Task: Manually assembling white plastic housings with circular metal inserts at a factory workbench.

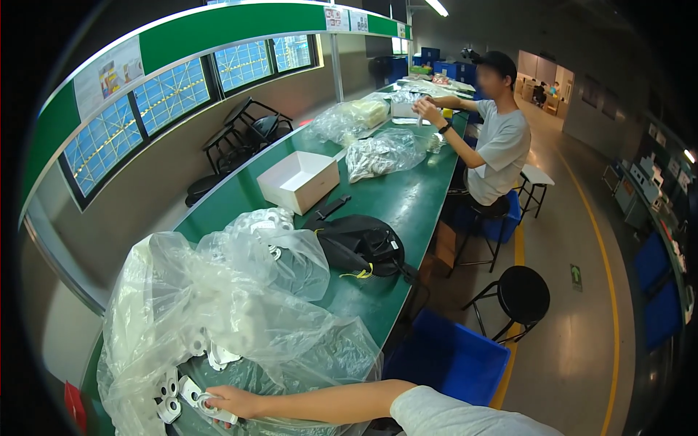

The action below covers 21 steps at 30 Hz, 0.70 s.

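**Long green counter (407,195) with bagged white parts**

1. Large crumpled bag of clear plastic (171,272): spread over the counter's near end; loose white pierced plates (169,408) are seen at its opening folds.
2. Deep blue plastic bin (469,356): placed below the counter's edge; interior partly shaded.
3. Smaller clear plastic bag, farther along (378,156): filled with small pale pieces.
4. White open-topped rectangular box (318,190): inner walls exposed.
5. Right hand (231,402): grip closed on one plate. Left hand: out of view, grip cannot be told.
6. Flat white plate with ringed hole (226,416): held beside the loose plates. Judged light, stiff, smooth, perhaps slippery; best taken by its outer edges, free of film.
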Motion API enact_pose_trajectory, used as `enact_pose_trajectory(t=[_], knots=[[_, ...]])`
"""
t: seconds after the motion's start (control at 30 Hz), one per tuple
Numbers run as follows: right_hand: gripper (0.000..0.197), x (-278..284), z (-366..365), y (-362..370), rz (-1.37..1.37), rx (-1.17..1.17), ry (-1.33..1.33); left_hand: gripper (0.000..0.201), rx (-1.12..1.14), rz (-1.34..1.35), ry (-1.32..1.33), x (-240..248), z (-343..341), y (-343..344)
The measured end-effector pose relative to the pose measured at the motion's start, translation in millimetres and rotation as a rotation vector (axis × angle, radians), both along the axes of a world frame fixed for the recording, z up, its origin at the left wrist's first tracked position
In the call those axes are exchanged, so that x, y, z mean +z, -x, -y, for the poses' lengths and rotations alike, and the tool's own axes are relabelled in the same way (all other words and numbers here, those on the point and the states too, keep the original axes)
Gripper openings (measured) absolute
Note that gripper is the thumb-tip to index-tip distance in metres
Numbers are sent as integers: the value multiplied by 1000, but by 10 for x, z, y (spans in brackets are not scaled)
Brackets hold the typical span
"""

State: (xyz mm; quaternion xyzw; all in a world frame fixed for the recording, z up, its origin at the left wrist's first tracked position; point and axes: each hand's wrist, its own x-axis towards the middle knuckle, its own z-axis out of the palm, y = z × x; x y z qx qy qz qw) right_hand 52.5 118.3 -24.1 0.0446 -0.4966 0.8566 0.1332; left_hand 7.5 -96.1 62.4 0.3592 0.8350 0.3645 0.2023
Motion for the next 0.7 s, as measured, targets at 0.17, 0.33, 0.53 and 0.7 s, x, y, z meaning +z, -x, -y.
enact_pose_trajectory(t=[0.17,0.33,0.53,0.7], knots=[[20,-139,16,206,-29,-42,52,19,14,-218,-92,-146,128,257],[26,163,-243,-19,248,15,145,12,72,15,-345,149,-411,466],[37,369,-226,-115,295,97,120,8,18,-15,-499,237,-843,619],[53,385,-205,-141,305,156,106,11,-16,-83,-555,39,-965,489]])
